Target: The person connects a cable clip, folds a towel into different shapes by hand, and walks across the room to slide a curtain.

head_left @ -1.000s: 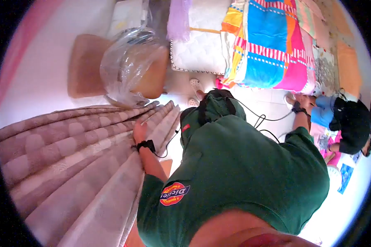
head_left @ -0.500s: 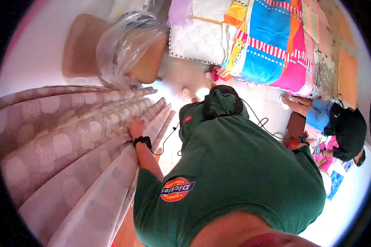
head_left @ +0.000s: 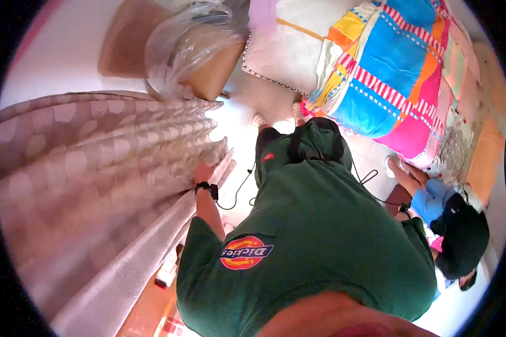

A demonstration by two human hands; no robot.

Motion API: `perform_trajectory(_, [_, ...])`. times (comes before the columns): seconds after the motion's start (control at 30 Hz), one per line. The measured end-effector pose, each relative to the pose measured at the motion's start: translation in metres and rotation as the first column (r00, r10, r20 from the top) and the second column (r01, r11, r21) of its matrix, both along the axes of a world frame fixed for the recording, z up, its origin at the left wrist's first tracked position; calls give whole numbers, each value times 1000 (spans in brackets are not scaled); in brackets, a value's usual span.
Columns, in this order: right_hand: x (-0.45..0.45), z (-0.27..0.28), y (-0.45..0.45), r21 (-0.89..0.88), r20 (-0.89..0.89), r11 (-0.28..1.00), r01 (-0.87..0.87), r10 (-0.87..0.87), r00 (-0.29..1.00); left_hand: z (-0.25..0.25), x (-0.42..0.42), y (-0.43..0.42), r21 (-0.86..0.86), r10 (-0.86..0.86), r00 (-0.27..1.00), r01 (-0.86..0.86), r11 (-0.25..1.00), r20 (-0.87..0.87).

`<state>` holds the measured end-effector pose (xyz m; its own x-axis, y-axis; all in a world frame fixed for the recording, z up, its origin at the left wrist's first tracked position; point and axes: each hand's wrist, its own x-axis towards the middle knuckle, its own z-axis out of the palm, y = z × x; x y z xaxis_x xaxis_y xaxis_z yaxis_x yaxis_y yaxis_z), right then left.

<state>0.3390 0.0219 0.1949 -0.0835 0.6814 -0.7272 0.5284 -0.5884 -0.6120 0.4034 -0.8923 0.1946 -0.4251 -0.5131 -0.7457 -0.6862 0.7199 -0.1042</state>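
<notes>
At the left, my left hand is closed on the front folds of a long patterned curtain. A black band with a small device sits on that wrist, and a thin cable runs from it. On the far side of my green shirt, only a small part of my right hand shows beside another black wrist device. Its fingers are hidden, so I cannot tell whether it holds anything. A dark reddish-brown surface lies close to it.
A bed with a colourful quilt stands ahead, beside a white mattress. Clear plastic sheeting covers a brown chair beyond the curtain. Another person in a black top bends at the right. Cables hang by my sides.
The whole view has shifted. My left hand stays on the curtain, whose lower folds have moved, showing more orange-brown surface beside my shirt. The other person appears lower in view.
</notes>
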Motion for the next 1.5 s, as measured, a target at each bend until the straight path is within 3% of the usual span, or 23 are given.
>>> perform_trajectory(0.1, [-41,-26,7,-52,11,995,-88,88,996,-31,24,17,65,87,996,-86,994,-2])
perform_trajectory(0.17, [-59,-46,11,-78,16,986,-145,147,989,-57,43,25,-44,-13,955,0,999,-295])
perform_trajectory(0.27, [-94,-77,2,-143,-8,960,-242,243,970,-55,36,38,93,-17,968,42,995,-250])
perform_trajectory(0.33, [-89,-89,-3,-123,-2,963,-240,241,970,-46,27,52,125,-172,953,208,970,-249])
perform_trajectory(0.4, [-82,-87,-15,-77,19,975,-206,208,978,-30,5,57,127,-383,881,429,894,-278])
perform_trajectory(0.43, [-71,-84,-23,-52,42,982,-179,182,982,-55,23,47,143,-162,903,236,961,-398])
perform_trajectory(0.53, [-8,-87,-40,-19,132,999,-45,47,990,-64,19,44,28,-439,883,449,893,-166])
perform_trajectory(0.57, [11,-90,-47,-19,159,1000,-6,9,987,-93,36,36,31,-292,886,325,945,-361])
perform_trajectory(0.6, [40,-95,-51,-20,190,999,45,-40,981,-77,24,38,30,-309,883,341,940,-352])
perform_trajectory(0.63, [69,-101,-56,-34,216,995,90,-81,973,-48,5,49,-17,-657,727,668,744,-199])
perform_trajectory(0.67, [102,-109,-64,-54,239,989,137,-121,964,-28,-6,55,7,-899,437,900,437,-33])
perform_trajectory(0.7, [124,-118,-75,-104,237,977,186,-157,959,-36,1,53,20,-349,912,362,932,-214])
perform_trajectory(0.73, [145,-128,-89,-170,203,959,228,-193,960,-40,4,43,9,-373,905,383,924,-204])
perform_trajectory(0.8, [151,-101,-140,-282,40,915,289,-290,956,-38,-9,38,33,-929,368,929,369,28])
perform_trajectory(0.87, [149,-110,-160,-446,151,725,525,-518,842,-6,-25,54,59,-923,385,921,385,19])
perform_trajectory(0.93, [131,-88,-183,-583,2,715,387,-475,880,7,-25,52,114,-566,760,624,773,-318])
perform_trajectory(1.03, [104,-100,-192,-506,-111,839,199,-292,950,13,-43,52,89,-477,878,477,874,-22])
perform_trajectory(1.13, [56,-71,-206,-452,-183,884,-119,38,982,-9,-33,16,173,-446,894,447,878,-46])
perform_trajectory(1.17, [37,-82,-206,-453,-57,870,-195,189,980,5,-37,22,170,-441,897,440,882,-34])
perform_trajectory(1.27, [-14,-84,-216,-420,-61,711,-564,598,799,37,-57,49,111,-370,929,366,924,17])
perform_trajectory(1.37, [-62,-100,-237,-354,-33,551,-756,800,599,39,-47,56,89,-354,932,360,929,-83])
perform_trajectory(1.47, [-81,-136,-258,-329,-220,457,-827,814,537,79,-57,83,24,-301,952,303,953,-46])
perform_trajectory(1.5, [-94,-128,-282,-347,-120,466,-814,839,532,74,-52,77,-8,-374,927,374,927,-14])
